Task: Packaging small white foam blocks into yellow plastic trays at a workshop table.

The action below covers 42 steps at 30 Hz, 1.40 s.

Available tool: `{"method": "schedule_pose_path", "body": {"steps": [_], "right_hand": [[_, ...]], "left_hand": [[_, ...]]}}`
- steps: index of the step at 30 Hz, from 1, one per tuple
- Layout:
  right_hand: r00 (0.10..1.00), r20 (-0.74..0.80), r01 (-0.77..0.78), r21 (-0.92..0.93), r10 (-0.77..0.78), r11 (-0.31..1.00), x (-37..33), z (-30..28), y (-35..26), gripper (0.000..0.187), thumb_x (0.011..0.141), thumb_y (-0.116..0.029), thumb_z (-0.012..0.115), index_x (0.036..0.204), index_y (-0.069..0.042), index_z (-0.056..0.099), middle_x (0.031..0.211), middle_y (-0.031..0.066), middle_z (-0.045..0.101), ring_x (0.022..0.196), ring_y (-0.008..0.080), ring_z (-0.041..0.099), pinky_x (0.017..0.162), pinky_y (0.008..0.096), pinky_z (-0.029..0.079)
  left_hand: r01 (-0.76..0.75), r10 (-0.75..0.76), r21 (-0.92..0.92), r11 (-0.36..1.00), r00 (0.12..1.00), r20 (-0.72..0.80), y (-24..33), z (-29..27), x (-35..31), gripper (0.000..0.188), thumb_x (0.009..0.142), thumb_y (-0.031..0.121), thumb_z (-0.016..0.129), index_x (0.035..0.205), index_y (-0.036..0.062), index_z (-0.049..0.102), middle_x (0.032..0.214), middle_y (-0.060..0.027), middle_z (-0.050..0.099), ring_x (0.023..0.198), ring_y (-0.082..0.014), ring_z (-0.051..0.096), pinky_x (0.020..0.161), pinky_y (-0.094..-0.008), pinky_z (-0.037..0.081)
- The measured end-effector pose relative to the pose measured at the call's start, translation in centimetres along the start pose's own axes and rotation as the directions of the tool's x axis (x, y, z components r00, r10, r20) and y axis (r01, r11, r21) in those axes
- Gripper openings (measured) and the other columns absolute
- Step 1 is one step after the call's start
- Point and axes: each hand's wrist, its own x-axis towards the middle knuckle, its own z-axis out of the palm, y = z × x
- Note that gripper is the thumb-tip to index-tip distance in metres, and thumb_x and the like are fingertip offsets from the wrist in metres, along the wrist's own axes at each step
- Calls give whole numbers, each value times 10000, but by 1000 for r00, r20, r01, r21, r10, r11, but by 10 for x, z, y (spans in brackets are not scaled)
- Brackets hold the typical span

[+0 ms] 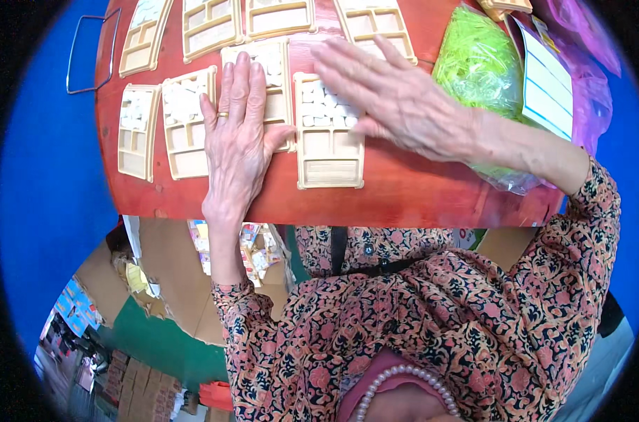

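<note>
My left hand (239, 133) lies flat with its fingers stretched out, over a beige compartment tray (279, 112) and at the edge of another beige tray (188, 167) to its left. My right hand (411, 102) is spread, its fingers slightly blurred, above the upper right part of a third beige tray (328, 174). Small white block-like pieces (318, 105) fill that tray's far compartment; its nearer compartments hold none. White pieces also sit in the far parts of the neighbouring trays. Both hands hold nothing that I can see, and the fingers partly hide the trays beneath.
More beige trays (210, 35) stand along the back of the red table (418, 193). At the right lies a clear bag of bright green material (478, 67), beside a white-and-blue card (548, 84) and purple plastic (590, 105). Opened cardboard (175, 281) is below the near edge.
</note>
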Motion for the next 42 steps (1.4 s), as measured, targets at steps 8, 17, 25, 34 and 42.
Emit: {"method": "schedule_pose_path", "body": {"steps": [8, 17, 25, 34, 42], "right_hand": [[989, 116, 81, 66, -88, 995, -9, 17, -17, 891, 770, -421, 610, 1445, 7, 215, 1532, 146, 174, 1428, 280, 149, 1154, 491, 116], [992, 98, 72, 83, -80, 994, -10, 19, -34, 969, 723, -438, 671, 1450, -1, 204, 1534, 147, 166, 1433, 269, 134, 1145, 498, 139], [989, 108, 85, 105, -96, 991, 1, 16, -25, 907, 782, -412, 613, 1454, 10, 175, 1543, 156, 126, 1439, 276, 104, 1139, 498, 154], [990, 129, 54, 78, -64, 996, 7, 9, -28, 863, 790, -377, 601, 1442, 22, 201, 1531, 173, 155, 1432, 288, 134, 1132, 516, 164], [992, 103, 75, 35, -79, 997, 10, 1, -28, 919, 734, -402, 633, 1448, -2, 213, 1530, 146, 189, 1428, 279, 161, 1131, 535, 142]], "left_hand": [[-39, 39, 3, 999, 998, 48, 4, 1, -1, 831, 761, 410, 647, 1452, 99, 306, 1530, -66, 245, 1408, -254, 233, 1128, -518, 147], [-32, 33, -11, 999, 999, 23, 3, 1, -1, 813, 763, 404, 643, 1445, 98, 324, 1527, -60, 254, 1412, -253, 223, 1130, -521, 138], [-24, 25, -81, 996, 1000, 1, 0, -6, -3, 844, 775, 421, 622, 1466, 92, 266, 1534, -101, 219, 1416, -275, 204, 1131, -529, 123], [99, -100, -20, 995, 994, -51, -8, -24, -14, 859, 757, 324, 667, 1459, 44, 257, 1538, -94, 210, 1424, -284, 174, 1124, -560, 112], [97, -96, 37, 995, 995, -42, -10, -9, -4, 841, 757, 387, 670, 1422, 8, 320, 1527, -113, 234, 1422, -301, 175, 1112, -570, 133]]}}
